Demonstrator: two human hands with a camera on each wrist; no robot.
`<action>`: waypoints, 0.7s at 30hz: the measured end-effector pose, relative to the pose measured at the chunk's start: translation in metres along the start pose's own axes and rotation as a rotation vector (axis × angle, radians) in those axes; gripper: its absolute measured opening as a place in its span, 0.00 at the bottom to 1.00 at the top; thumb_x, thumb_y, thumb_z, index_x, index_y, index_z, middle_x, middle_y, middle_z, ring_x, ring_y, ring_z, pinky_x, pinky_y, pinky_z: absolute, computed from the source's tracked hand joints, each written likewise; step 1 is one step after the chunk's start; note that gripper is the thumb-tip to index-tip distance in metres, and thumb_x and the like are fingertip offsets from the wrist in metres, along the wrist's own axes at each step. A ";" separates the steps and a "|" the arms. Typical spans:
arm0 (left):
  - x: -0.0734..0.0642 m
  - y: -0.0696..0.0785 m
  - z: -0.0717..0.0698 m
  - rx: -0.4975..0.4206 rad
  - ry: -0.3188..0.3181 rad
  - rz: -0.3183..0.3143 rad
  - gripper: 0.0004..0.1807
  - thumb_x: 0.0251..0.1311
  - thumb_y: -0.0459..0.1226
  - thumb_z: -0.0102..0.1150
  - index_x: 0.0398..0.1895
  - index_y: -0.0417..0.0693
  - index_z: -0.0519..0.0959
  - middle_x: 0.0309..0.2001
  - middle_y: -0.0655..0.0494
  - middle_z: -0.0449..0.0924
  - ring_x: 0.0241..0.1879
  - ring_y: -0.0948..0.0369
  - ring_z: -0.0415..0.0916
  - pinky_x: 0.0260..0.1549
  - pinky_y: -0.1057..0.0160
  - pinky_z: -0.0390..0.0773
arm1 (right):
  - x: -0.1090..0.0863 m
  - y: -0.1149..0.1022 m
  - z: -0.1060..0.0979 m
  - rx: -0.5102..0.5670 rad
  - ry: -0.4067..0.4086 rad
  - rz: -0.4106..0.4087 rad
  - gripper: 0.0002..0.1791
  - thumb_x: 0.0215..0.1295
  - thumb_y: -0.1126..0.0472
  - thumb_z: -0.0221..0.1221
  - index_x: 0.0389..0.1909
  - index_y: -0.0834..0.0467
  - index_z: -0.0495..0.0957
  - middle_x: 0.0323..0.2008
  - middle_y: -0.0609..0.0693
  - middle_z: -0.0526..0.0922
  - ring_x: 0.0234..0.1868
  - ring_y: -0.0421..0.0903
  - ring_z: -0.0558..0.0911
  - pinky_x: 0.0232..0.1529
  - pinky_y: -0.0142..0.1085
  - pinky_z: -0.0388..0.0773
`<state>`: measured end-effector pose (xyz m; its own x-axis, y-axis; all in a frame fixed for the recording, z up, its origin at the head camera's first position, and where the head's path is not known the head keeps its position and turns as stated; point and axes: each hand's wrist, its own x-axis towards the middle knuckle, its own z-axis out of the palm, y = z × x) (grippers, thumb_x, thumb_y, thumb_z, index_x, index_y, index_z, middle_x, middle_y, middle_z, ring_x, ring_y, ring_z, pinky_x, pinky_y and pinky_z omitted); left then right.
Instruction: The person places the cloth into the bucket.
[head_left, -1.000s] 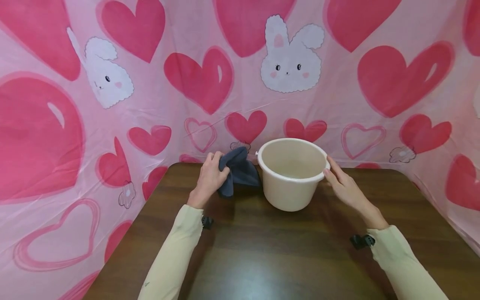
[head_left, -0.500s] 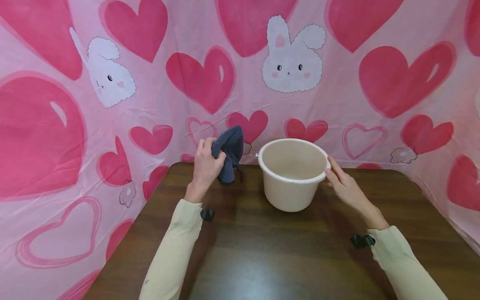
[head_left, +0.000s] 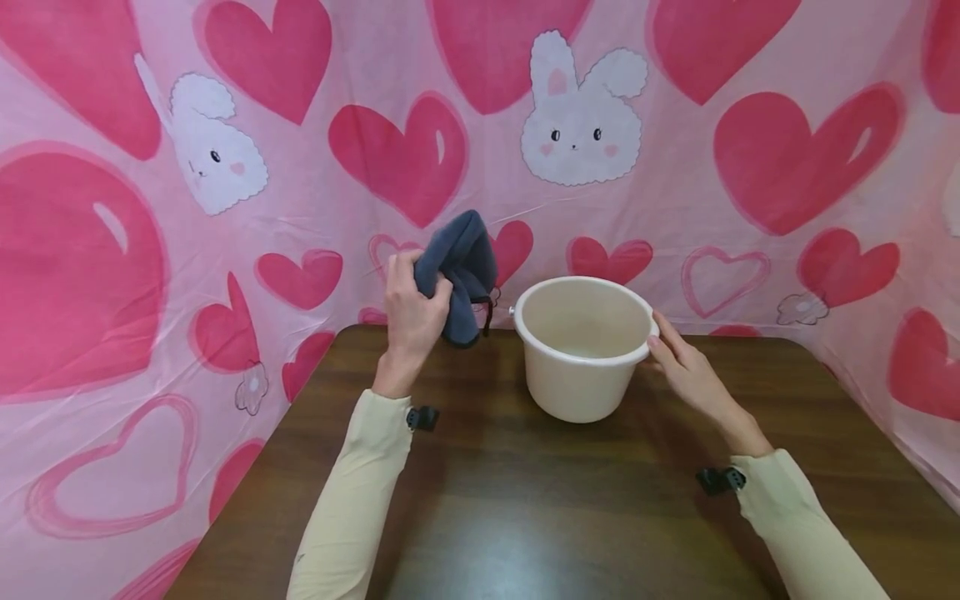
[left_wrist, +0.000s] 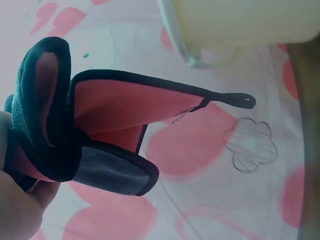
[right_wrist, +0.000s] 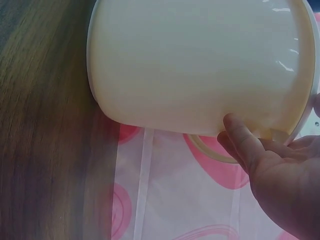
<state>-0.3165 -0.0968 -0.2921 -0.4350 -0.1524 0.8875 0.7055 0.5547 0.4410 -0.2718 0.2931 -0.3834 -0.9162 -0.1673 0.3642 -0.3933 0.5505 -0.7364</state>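
Note:
My left hand (head_left: pixel 411 317) grips a folded dark blue cloth (head_left: pixel 468 250) in the air above the table's far left part. Seen from the left wrist, the cloth's inner side (left_wrist: pixel 130 107) is pinkish red with black edging, and a small black loop (left_wrist: pixel 242 101) sticks out from one corner. A cream plastic bucket (head_left: pixel 576 387) stands to the right of the cloth, its mouth facing up. My right hand (head_left: pixel 693 375) holds the bucket's rim at the right, thumb on the near side. In the right wrist view the bucket's handle (right_wrist: pixel 205 150) shows behind its wall.
The dark brown wooden table (head_left: pixel 517 517) has rounded far corners. Directly behind it hangs a pink curtain (head_left: pixel 480 183) with hearts and rabbits, which also runs along both sides. A small black camera sits on each wrist.
My left hand has lifted the cloth up from beside the bucket, moving slightly left, and its loop has come into sight. My right hand and the bucket have stayed in place.

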 end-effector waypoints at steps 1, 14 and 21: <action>0.001 0.003 0.000 -0.002 0.004 0.003 0.14 0.57 0.31 0.58 0.46 0.34 0.75 0.41 0.40 0.75 0.43 0.48 0.72 0.45 0.51 0.74 | 0.000 0.000 0.001 0.005 0.000 -0.002 0.33 0.78 0.53 0.43 0.78 0.54 0.45 0.66 0.72 0.67 0.39 0.20 0.79 0.44 0.14 0.73; 0.016 0.039 0.014 -0.122 0.069 0.048 0.15 0.58 0.32 0.59 0.48 0.35 0.74 0.43 0.40 0.75 0.44 0.49 0.74 0.46 0.53 0.75 | 0.000 -0.001 0.001 0.031 -0.005 0.004 0.33 0.78 0.53 0.44 0.78 0.53 0.45 0.64 0.73 0.70 0.39 0.21 0.80 0.46 0.18 0.75; 0.019 0.054 0.031 -0.196 0.057 0.070 0.16 0.58 0.32 0.59 0.47 0.34 0.73 0.43 0.41 0.75 0.44 0.51 0.75 0.46 0.55 0.76 | 0.001 -0.001 0.002 0.036 -0.008 0.005 0.33 0.78 0.53 0.44 0.78 0.55 0.44 0.66 0.73 0.67 0.40 0.20 0.79 0.46 0.20 0.77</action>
<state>-0.3041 -0.0444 -0.2560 -0.3524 -0.1682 0.9206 0.8306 0.3971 0.3905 -0.2721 0.2909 -0.3830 -0.9188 -0.1711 0.3556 -0.3907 0.5213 -0.7587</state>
